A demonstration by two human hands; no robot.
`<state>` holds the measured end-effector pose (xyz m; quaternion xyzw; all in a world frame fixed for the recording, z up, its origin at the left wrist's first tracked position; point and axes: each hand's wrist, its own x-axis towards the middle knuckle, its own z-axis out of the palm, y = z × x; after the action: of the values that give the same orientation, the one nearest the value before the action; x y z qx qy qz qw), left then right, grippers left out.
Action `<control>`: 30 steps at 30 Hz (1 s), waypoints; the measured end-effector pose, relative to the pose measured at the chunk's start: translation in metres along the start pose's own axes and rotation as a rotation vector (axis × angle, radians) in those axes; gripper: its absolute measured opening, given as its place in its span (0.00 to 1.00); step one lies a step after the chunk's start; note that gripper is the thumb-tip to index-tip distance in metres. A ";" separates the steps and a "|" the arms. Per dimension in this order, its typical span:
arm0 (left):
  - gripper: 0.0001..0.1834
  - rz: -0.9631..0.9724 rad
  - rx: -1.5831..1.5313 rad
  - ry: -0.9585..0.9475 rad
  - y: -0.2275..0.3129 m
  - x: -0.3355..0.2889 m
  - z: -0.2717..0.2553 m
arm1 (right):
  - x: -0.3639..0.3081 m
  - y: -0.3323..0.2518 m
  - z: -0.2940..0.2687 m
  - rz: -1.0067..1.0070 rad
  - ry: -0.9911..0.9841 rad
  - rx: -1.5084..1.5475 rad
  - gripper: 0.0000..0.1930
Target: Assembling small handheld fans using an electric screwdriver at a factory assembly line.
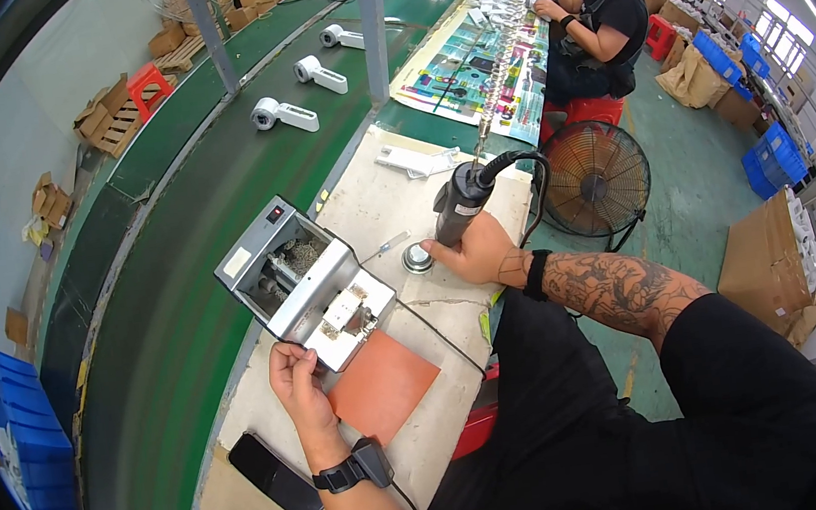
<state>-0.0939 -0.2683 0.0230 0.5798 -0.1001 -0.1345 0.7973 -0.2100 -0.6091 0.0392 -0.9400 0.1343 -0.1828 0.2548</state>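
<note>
My right hand (476, 251) is closed around the lower part of a black electric screwdriver (459, 201), held roughly upright, its cord leaving the top. Beside the thumb sits a small round silver part (417, 258) on the worktable; whether they touch is unclear. My left hand (298, 373) has its fingers curled in at the front corner of a grey screw feeder (316, 286). Anything between those fingers is hidden. Small screws (300, 257) fill the feeder's open tray. An orange-red mat (383, 387) lies just right of the left hand.
A dark phone (274, 477) lies near my left forearm. White parts (417, 160) are at the table's far end. White handheld fan-shaped units (283, 115) rest on the green conveyor (175, 332). A floor fan (596, 178) stands at right; beyond it a co-worker (598, 22) sits.
</note>
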 end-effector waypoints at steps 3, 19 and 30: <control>0.07 -0.001 0.000 0.000 0.000 0.000 0.000 | 0.000 0.001 0.001 0.006 -0.006 0.000 0.27; 0.08 -0.015 -0.003 0.002 0.001 0.000 0.000 | 0.001 0.000 0.000 -0.007 0.014 0.028 0.27; 0.07 -0.006 -0.003 0.000 -0.001 0.000 -0.001 | 0.000 0.000 0.000 -0.020 0.025 0.023 0.26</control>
<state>-0.0936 -0.2676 0.0217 0.5787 -0.0981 -0.1371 0.7979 -0.2103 -0.6090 0.0396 -0.9359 0.1258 -0.1989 0.2622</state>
